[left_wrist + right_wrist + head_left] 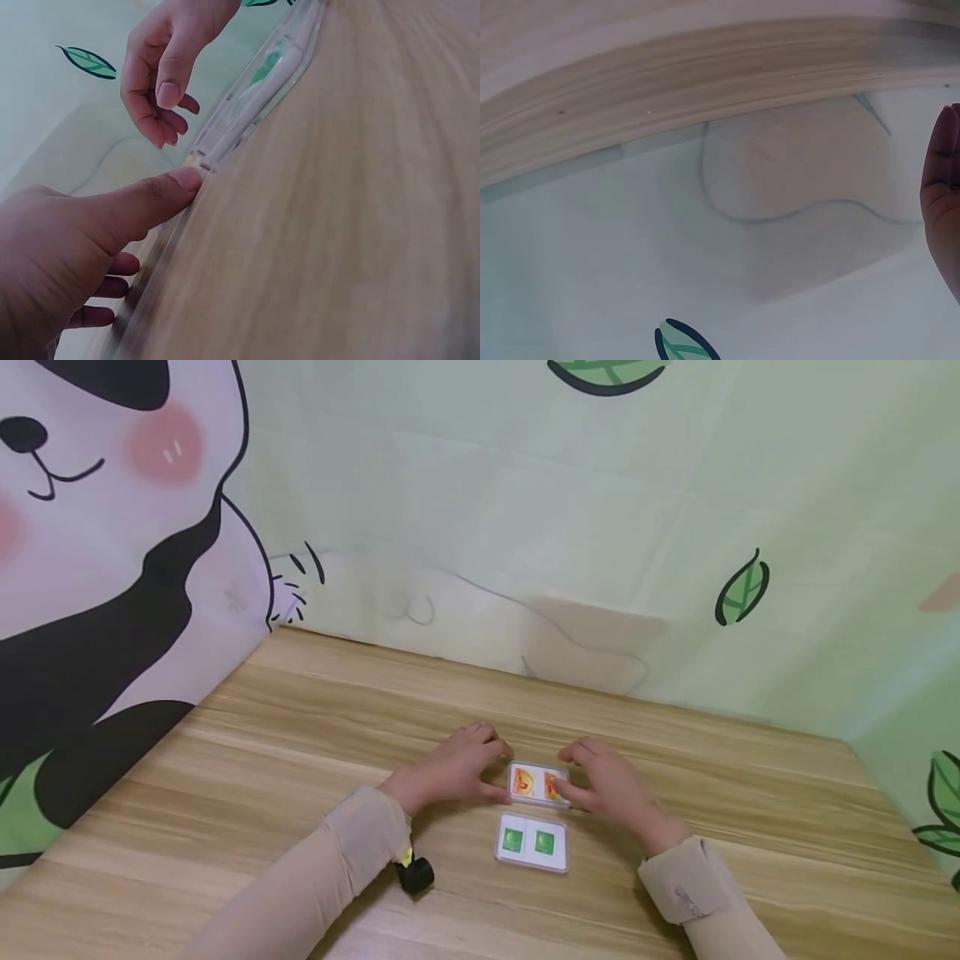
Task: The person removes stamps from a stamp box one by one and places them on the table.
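Two flat clear cases lie one behind the other on the wooden table. The farther case (526, 802) shows two orange pictures on white; the nearer case (551, 857) shows two green squares on white. My left hand (457, 766) is at the left side of the farther case, its thumb (180, 180) right at the case's edge and its other fingers loosely bent. My right hand (611, 785) is at that case's right side, its thumb overlapping the right orange picture in the head view. In the left wrist view the right hand's fingers hang loosely curled with nothing between them.
A small black cylindrical object (416, 877) hangs by the left cuff, over the table (300, 727). Behind the table's back edge hangs a pale green backdrop (465, 510) with leaves and a large panda (90, 552) at the left.
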A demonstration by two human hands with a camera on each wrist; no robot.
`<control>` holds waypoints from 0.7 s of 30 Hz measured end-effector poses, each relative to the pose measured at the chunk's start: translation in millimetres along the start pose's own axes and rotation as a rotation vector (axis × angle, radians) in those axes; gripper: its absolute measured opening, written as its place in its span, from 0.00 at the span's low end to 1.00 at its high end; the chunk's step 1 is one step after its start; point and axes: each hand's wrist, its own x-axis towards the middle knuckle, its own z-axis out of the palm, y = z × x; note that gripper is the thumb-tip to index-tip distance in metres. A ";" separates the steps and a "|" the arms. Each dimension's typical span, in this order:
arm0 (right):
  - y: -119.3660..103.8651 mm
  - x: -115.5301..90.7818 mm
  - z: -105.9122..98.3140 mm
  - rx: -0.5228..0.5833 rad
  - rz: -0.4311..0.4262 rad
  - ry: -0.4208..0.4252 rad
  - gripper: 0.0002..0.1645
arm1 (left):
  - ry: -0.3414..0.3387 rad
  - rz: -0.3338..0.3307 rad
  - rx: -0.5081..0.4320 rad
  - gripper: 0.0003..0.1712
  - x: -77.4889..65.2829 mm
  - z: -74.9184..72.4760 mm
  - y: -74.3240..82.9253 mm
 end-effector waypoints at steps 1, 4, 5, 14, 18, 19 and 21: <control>-0.6 0.6 0.4 -0.001 -0.003 0.000 0.22 | -0.001 -0.001 -0.001 0.36 -0.4 0.0 -0.1; -2.2 1.7 1.4 -0.014 -0.005 -0.008 0.23 | 0.001 0.001 0.002 0.35 -0.5 0.7 -0.6; -2.7 1.9 1.8 -0.019 -0.004 -0.012 0.24 | 0.004 0.002 -0.001 0.35 -0.7 0.7 -0.6; -5.7 0.9 2.1 -0.030 0.023 -0.053 0.30 | 0.002 -0.011 -0.017 0.34 -1.0 2.1 -0.8; -5.6 0.7 3.3 -0.031 0.017 -0.057 0.31 | 0.001 -0.011 -0.015 0.34 -0.7 2.1 -1.4; -5.6 0.4 3.8 -0.033 0.018 -0.058 0.32 | 0.001 -0.010 -0.014 0.34 -0.5 2.2 -1.5; -5.6 -0.1 4.2 -0.030 0.016 -0.058 0.32 | -0.002 -0.011 -0.014 0.34 -0.1 2.4 -1.6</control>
